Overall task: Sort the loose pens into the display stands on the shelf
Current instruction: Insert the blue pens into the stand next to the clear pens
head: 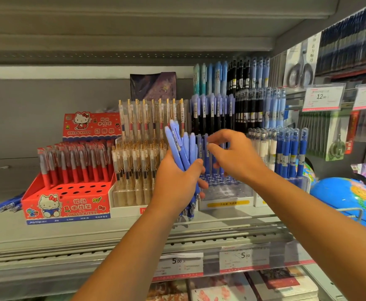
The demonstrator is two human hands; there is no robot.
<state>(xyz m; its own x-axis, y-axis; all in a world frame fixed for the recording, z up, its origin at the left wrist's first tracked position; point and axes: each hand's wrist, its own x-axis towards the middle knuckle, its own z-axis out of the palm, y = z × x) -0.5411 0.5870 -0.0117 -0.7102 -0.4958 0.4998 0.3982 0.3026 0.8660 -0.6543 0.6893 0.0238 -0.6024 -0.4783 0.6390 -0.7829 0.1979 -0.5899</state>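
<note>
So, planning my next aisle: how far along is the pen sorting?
Partway. Done: some periwinkle pens stand in the blue display stand. In hand: left hand grips a bundle of pens; right hand pinches one pen above the stand. Left: that bundle, plus loose blue pens far left on the shelf.

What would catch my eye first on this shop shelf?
The hands at centre: the left hand grips a bundle of periwinkle pens, and the right hand pinches a single pen at the blue stand. Left of them sits a red Hello Kitty stand; a blue globe sits far right.
</note>
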